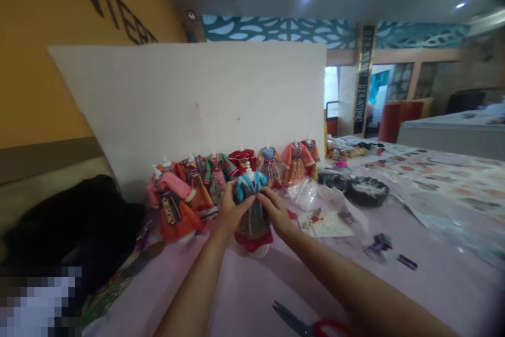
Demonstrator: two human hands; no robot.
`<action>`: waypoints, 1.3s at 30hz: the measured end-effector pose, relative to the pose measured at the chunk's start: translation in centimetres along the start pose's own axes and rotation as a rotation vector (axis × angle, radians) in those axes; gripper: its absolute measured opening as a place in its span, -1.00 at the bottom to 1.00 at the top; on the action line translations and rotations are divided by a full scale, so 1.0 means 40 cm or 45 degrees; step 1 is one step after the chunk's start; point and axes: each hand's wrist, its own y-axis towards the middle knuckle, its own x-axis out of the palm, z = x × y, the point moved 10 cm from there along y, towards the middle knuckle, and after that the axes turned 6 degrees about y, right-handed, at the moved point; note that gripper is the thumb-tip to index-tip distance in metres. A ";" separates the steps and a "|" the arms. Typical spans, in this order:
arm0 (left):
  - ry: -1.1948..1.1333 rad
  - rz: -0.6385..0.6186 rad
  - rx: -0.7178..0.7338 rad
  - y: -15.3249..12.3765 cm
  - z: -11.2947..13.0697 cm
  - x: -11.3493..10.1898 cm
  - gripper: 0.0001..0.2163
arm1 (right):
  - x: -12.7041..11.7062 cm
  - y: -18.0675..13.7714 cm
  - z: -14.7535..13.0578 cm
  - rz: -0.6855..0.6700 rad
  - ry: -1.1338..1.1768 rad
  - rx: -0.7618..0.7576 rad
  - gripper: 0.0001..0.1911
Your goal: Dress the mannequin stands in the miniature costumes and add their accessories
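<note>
Two hands pinch one blue-topped figure [252,221] at its waist, centre of the frame: left hand [232,208] and right hand [276,211], fingertips nearly meeting in front. At least seven more dressed figures [298,161] stand in a row behind it, close before one upright white board [221,95], whose right edge falls right of centre. One pair of scissors [294,320] lies at bottom centre, two purple pieces [381,242] at lower right; pink cloth [244,295] shows bare between the forearms, with more open room towards the lower right corner
</note>
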 end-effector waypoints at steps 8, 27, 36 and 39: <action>-0.071 0.032 0.052 -0.018 -0.014 0.003 -0.55 | -0.002 -0.014 -0.002 0.025 0.022 0.002 -0.65; -0.151 -0.017 0.057 -0.019 -0.021 0.011 -0.56 | 0.000 -0.016 -0.007 -0.006 -0.031 -0.041 -0.72; -0.096 0.000 0.048 -0.016 -0.020 0.008 -0.55 | -0.001 -0.017 -0.020 0.008 -0.062 -0.065 -0.72; -0.102 0.021 0.051 -0.017 -0.022 0.007 -0.57 | 0.000 -0.019 -0.017 0.010 -0.049 -0.061 -0.72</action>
